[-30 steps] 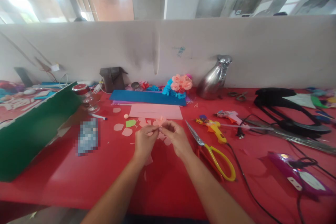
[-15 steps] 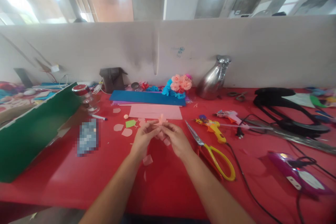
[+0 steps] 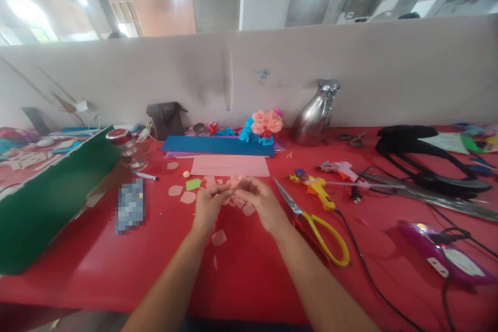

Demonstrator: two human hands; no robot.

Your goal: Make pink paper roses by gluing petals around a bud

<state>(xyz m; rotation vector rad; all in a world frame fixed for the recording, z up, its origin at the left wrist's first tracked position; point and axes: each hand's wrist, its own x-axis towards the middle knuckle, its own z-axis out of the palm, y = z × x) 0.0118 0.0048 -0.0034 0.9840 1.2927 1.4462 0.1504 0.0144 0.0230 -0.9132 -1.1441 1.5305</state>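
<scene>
Both hands meet over the middle of the red table. My left hand and my right hand pinch a small pink paper flower piece between their fingertips. Loose pink paper petals and a green paper scrap lie around and under the hands. A pink paper sheet lies just behind them, with a blue sheet further back. Yellow-handled scissors lie open right of my right hand.
A green board leans at the left beside a glass jar. A yellow glue gun, cables, a purple device and black items fill the right. Paper flowers and a silver vase stand by the back wall.
Both hands have shifted slightly away from me with the pink piece; a loose petal that was under my left wrist now lies uncovered on the table.
</scene>
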